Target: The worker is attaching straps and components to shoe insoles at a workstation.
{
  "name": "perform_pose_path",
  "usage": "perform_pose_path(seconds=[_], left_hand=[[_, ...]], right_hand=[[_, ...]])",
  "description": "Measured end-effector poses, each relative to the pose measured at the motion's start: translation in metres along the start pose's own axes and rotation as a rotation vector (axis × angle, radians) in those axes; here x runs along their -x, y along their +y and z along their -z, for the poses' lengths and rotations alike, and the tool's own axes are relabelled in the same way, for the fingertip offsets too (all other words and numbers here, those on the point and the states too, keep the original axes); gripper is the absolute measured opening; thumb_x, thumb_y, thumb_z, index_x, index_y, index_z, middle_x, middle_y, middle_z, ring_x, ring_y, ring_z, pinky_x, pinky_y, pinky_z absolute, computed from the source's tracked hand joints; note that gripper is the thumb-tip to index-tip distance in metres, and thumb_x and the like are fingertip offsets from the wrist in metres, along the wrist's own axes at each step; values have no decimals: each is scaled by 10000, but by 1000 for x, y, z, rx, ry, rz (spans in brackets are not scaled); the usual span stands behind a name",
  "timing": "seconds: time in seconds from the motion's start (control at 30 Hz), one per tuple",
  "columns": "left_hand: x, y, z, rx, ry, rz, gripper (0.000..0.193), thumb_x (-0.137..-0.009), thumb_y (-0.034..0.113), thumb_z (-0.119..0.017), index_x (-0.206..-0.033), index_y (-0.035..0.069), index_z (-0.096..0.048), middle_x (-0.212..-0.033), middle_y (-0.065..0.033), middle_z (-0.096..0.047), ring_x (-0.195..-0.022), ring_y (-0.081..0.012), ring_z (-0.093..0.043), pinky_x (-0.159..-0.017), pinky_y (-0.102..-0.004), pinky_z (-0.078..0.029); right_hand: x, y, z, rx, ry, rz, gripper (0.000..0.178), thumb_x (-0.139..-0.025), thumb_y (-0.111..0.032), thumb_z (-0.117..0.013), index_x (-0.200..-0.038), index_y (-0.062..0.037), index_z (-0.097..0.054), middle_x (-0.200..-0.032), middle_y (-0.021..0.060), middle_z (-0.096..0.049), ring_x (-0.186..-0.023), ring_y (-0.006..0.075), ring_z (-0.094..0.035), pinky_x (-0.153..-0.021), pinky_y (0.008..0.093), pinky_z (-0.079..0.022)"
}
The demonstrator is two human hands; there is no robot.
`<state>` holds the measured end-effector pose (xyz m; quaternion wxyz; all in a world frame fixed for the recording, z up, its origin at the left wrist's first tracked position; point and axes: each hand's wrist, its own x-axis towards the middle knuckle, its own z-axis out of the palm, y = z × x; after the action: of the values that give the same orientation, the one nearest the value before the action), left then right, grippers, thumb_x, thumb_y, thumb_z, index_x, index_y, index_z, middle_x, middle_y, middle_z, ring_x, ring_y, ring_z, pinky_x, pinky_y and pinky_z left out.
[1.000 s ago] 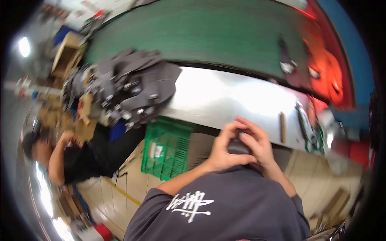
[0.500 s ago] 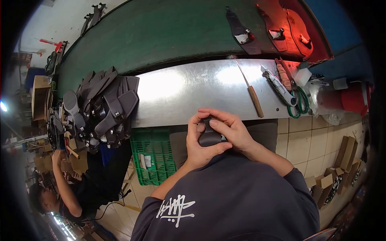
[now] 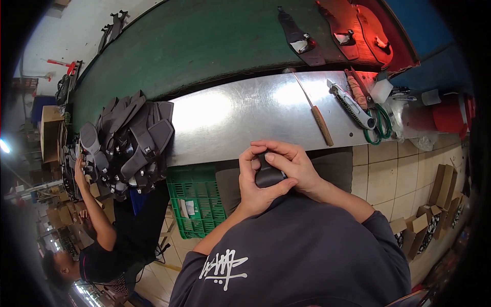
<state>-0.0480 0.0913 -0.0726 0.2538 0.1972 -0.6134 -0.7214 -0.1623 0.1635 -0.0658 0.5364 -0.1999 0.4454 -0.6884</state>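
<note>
1. Both hands meet at the near edge of the steel worktop (image 3: 240, 115), close to the body. The left hand (image 3: 257, 184) is curled around a small dark strap piece (image 3: 268, 175) from below, and the right hand (image 3: 289, 166) closes over it from above, fingers pressing on its top edge.
2. Judging progress: this one piece is being worked between the fingers — not yet set down. A heap of grey-and-black strap parts (image 3: 128, 143) lies at the left end of the worktop; whether those are finished or waiting, I cannot tell.
3. More dark parts (image 3: 299, 38) sit on the green conveyor belt (image 3: 204, 46) beyond.
4. Unused for now: a wooden-handled knife (image 3: 318, 117), a utility cutter (image 3: 352, 105) and green-handled scissors (image 3: 378, 123), well apart from the hands.
5. Packages — a green plastic crate (image 3: 202, 204) under the worktop holds a small white-labelled packet; folded brown cardboard boxes (image 3: 434, 204) line the tiled floor at right.
6. A co-worker's hand (image 3: 80, 171) touches the heap from the left.
</note>
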Motion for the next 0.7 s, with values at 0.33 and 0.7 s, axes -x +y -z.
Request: perform_pose_path(seconds=[0.33, 0.7], left_hand=[[1, -6, 3, -97, -9, 2, 858, -622, 157, -913, -1266, 21, -362, -1091, -126, -568, -992, -178, -595, -832, -294, -499], [-2, -8, 2, 38, 35, 107, 918, -633, 185, -908, -1333, 13, -339, -1131, -131, -587, -1057, -189, -575, -904, -293, -466]], right_hand=[[1, 4, 3, -160, -16, -78, 357, -935, -70, -469, -1274, -6, -558, -1088, 58, -626, -987, 100, -587, -873, 250, -478], [-2, 7, 6, -232, -28, -139, 427, -943, -95, -511, -1366, -35, -494, -1175, 48, -595, -1044, 95, -562, -918, 249, -455]])
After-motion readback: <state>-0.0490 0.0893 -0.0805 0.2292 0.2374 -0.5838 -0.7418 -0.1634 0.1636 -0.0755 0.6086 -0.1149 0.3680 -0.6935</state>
